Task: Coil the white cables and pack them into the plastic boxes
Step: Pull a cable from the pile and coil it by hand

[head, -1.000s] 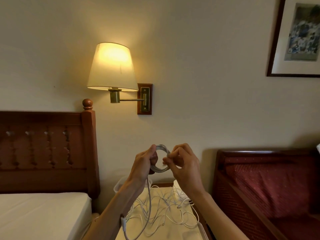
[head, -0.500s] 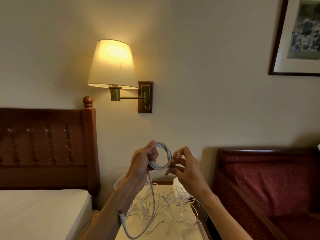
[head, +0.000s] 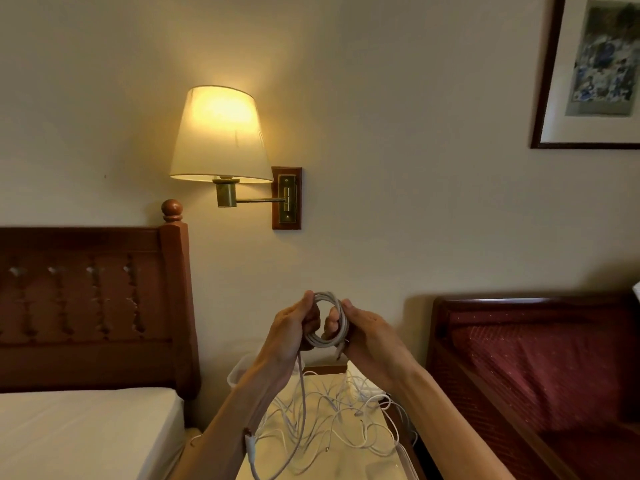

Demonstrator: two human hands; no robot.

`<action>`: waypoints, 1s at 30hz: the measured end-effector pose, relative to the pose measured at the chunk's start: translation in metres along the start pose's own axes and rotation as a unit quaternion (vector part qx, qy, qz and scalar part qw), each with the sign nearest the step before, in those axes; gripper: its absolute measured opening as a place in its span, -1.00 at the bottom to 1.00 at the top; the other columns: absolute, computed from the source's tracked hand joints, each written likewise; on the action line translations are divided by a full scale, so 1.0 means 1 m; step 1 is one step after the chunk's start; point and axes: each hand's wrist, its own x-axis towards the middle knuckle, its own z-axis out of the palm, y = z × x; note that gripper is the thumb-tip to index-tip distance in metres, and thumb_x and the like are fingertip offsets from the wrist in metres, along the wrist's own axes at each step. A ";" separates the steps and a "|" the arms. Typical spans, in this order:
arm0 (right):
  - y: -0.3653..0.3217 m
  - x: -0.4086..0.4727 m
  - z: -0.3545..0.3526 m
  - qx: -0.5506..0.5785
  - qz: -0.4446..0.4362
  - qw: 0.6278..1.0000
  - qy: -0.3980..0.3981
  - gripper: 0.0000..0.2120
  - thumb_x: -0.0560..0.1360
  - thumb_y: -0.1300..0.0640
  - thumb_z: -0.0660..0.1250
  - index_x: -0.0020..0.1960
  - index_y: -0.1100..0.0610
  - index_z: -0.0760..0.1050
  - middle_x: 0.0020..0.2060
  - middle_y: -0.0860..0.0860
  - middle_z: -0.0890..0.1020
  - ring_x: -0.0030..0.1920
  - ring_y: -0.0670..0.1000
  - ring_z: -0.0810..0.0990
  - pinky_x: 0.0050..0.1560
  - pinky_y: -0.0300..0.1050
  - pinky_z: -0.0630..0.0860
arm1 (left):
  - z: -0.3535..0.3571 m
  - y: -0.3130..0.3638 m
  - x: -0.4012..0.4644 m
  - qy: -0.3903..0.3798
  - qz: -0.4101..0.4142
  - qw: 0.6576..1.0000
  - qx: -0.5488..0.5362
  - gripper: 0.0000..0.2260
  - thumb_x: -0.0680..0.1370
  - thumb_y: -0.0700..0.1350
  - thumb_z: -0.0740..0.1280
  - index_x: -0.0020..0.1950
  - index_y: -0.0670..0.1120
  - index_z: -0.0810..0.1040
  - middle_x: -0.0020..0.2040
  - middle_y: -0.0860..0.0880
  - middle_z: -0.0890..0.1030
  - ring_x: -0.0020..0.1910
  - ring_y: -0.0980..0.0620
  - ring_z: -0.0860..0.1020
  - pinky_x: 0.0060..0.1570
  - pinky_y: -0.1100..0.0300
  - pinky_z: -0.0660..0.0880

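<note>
1. My left hand (head: 291,329) and right hand (head: 367,336) both have a closed grip on the coil (head: 329,320), held up in the air.
2. Its loose end hangs down (past my left arm).
3. More cables (head: 332,414) lie tangled on the counter (head: 367,469) below.

This is a bedroom, likely in a hotel. A bed (head: 79,424) with a carved wooden headboard (head: 93,299) stands at left, a lit swing-arm wall lamp (head: 221,136) hangs beside it, a red upholstered wooden settee (head: 540,368) sits at right, and a framed picture (head: 595,71) hangs on the far wall.
</note>
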 end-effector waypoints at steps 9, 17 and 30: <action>-0.015 0.004 0.005 0.124 -0.021 0.992 0.019 -0.71 0.61 0.05 0.15 -0.19 0.16 0.47 -0.45 -0.05 0.23 -0.41 -0.05 0.29 -0.16 -0.13 0.31 | -0.024 -0.009 0.010 -0.044 0.199 0.967 0.153 -0.70 0.60 0.05 0.20 -0.21 -0.11 0.52 -0.45 0.05 0.34 -0.48 0.06 0.26 -0.46 0.22 0.23; -0.060 0.004 -0.022 0.163 -0.031 0.984 0.068 -0.78 0.57 0.07 0.21 -0.19 0.16 0.46 -0.53 -0.08 0.32 -0.50 -0.09 0.40 -0.23 -0.19 0.43 | -0.101 -0.084 0.021 0.056 0.196 0.931 0.302 -0.79 0.65 -0.19 0.19 -0.13 0.00 0.52 -0.39 0.10 0.46 -0.47 0.14 0.37 -0.45 0.18 0.32; -0.034 0.005 -0.006 -0.416 -0.129 0.898 0.061 -0.72 0.60 0.08 0.26 -0.16 0.20 0.64 -0.38 0.06 0.67 -0.38 0.00 0.59 -0.26 -0.16 0.53 | -0.026 0.053 -0.014 -0.193 0.263 0.874 0.359 -0.63 0.61 0.14 0.14 -0.23 -0.06 0.49 -0.42 0.00 0.43 -0.45 0.08 0.38 -0.39 0.18 0.32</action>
